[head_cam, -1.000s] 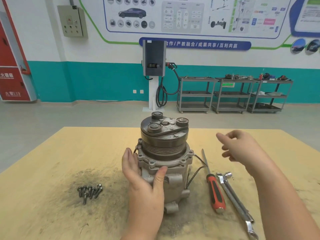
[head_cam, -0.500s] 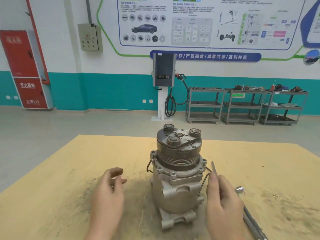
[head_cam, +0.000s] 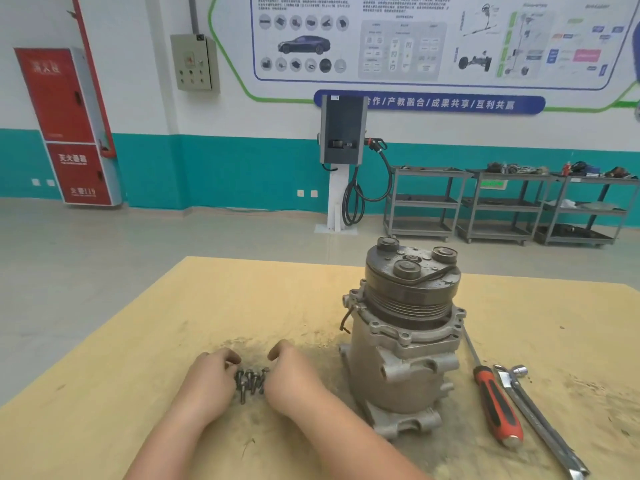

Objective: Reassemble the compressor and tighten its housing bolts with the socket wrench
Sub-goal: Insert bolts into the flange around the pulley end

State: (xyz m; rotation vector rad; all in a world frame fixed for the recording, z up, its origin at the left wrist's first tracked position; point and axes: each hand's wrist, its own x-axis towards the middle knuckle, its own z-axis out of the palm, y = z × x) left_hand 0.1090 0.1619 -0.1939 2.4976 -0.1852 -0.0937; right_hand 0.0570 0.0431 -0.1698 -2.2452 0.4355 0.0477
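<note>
1. A person's left hand [head_cam: 211,379] and right hand [head_cam: 294,374] meet over a small heap of bolts [head_cam: 250,382] on a workshop table [head_cam: 138,358], one hand on each side of the heap.
2. The left hand's fingers are curled in against the left edge of the bolts; whether they actually pinch one cannot be told from this angle.
3. The right hand is cupped beside the heap, its fingers bent downward at the far side; whether it holds a bolt cannot be told either.
4. The bolts lie bunched together on a dark, grimy patch of the yellow tabletop, between the two hands.
5. The compressor [head_cam: 405,334] stands upright on the table to the right of the hands and apart from them, its dark pulley and clutch plate on top and its cast grey housing below.
6. To the right of the compressor lies a screwdriver [head_cam: 495,403] with a red-and-black handle, its shaft pointing away from the person and passing close to the housing.
7. Just beside the screwdriver, farther right, rests the socket wrench [head_cam: 533,410], a long metal tool with its socket end at the far side.
8. In the background, a charging post [head_cam: 343,133] stands against a white-and-teal wall, with grey metal shelving carts [head_cam: 502,206] to its right and a red fire cabinet [head_cam: 69,126] at the left.
</note>
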